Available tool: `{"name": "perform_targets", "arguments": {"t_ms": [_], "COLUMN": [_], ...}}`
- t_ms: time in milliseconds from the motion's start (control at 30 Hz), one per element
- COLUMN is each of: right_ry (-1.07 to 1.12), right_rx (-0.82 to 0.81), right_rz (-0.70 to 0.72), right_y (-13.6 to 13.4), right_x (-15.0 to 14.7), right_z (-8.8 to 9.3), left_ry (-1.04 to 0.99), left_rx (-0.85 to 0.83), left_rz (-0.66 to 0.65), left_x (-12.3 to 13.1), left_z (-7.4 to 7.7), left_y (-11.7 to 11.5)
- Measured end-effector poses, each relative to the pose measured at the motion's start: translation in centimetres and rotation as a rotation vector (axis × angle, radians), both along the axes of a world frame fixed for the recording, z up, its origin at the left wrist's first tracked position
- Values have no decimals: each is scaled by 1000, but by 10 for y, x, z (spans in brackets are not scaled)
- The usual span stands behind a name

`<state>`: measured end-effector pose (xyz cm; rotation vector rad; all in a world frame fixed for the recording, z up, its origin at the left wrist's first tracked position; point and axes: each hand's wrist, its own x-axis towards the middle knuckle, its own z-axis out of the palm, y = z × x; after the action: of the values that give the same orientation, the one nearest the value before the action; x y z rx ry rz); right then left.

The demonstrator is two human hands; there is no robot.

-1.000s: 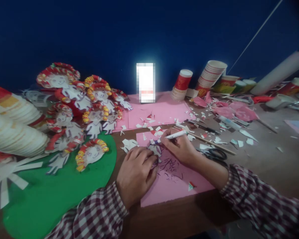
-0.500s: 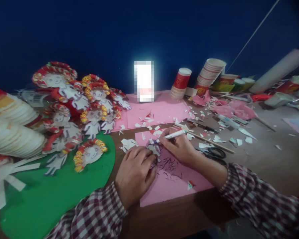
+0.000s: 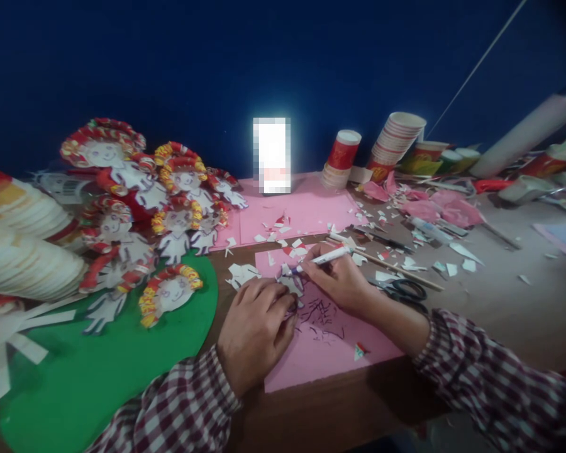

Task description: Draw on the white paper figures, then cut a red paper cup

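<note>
My right hand (image 3: 338, 277) pinches a white marker pen (image 3: 327, 255), its tip touching a small white paper cutout (image 3: 295, 283). The cutout, outlined in dark ink, lies on a pink paper sheet (image 3: 306, 362) marked with dark strokes. My left hand (image 3: 260, 327) presses the near side of the cutout down with bent fingers; part of the cutout is hidden beneath them. Just beyond that hand lies another white paper cutout (image 3: 241, 274). A red-and-white paper scrap (image 3: 360, 352) rests on the near part of the sheet.
Paper dolls (image 3: 177, 229) with red and yellow rims stand left, by a green board (image 3: 99, 377). Stacked paper cups (image 3: 399, 141) are at the back. Black scissors (image 3: 408, 289), a wooden stick (image 3: 400, 269) and scraps lie right. A bright blurred screen (image 3: 272, 154) stands behind.
The marker tip has shifted slightly on the cutout. Both hands otherwise keep nearly the same place and grip.
</note>
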<state>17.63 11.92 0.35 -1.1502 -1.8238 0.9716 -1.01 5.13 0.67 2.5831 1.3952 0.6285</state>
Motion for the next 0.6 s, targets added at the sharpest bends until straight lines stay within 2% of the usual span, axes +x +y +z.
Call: {"name": "perform_targets", "arguments": {"t_ms": [600], "right_ry": [-8], "right_rx": [-15], "right_rz": [-19], "right_y": [0], "right_x": [-1], "right_z": [4], "left_ry": [5], "left_rx": [2], "left_rz": [-3], "left_x": [2], "left_z": [0], "left_y": [1]}}
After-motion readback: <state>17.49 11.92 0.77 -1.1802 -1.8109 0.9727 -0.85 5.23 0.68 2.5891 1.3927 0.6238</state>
